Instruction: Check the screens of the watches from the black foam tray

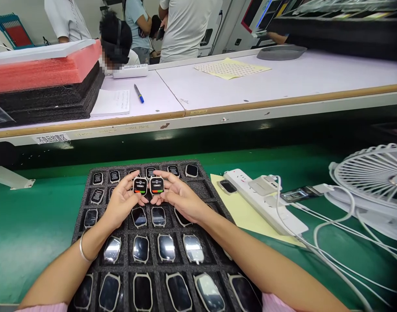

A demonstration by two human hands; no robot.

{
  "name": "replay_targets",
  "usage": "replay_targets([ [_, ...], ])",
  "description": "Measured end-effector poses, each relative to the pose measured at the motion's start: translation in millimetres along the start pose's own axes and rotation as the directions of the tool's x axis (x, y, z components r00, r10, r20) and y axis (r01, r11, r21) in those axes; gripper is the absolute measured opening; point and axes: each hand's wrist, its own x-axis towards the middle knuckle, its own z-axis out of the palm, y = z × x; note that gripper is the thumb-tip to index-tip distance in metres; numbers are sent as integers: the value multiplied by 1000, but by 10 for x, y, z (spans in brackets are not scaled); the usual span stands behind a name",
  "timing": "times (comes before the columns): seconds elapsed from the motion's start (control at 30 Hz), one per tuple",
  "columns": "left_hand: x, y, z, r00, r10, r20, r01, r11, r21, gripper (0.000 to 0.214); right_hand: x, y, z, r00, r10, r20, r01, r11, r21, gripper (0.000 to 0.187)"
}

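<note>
My left hand (122,204) pinches a square smartwatch body (140,186) by its edges, and my right hand (179,198) pinches a second one (156,186). Both screens are lit, showing a dialog and a red-and-green bar. The two watches sit side by side, almost touching, just above a black foam tray (79,227). That tray holds several more watch bodies in rows of cut-outs. The far rows show lit or dark screens, and the near rows have glossy faces. My hands hide some of the far pockets.
A yellow paper sheet (232,208) and white power strip (250,195) with chargers lie right of the tray, beside white cables (328,234) and a white desk fan (373,182). Beyond the green mat (32,225) stands a white bench where a seated co-worker (116,41) is by stacked foam sheets (45,73).
</note>
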Motion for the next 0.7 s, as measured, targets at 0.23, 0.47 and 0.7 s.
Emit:
replay_targets([
  [0.23, 7, -17, -12, 1000, -14, 3, 14, 1000, 16, 65, -9, 18, -9, 1000, 12, 15, -12, 1000, -8, 61],
  [0.47, 11, -37, -10, 1000, -12, 15, 12, 999, 29, 64, -7, 17, -1, 999, 29, 12, -29, 999, -17, 57],
  [0.7, 16, -49, -14, 1000, 8, 26, -9, 998, 55, 52, 2, 30, -16, 1000, 25, 18, -24, 998, -56, 51],
])
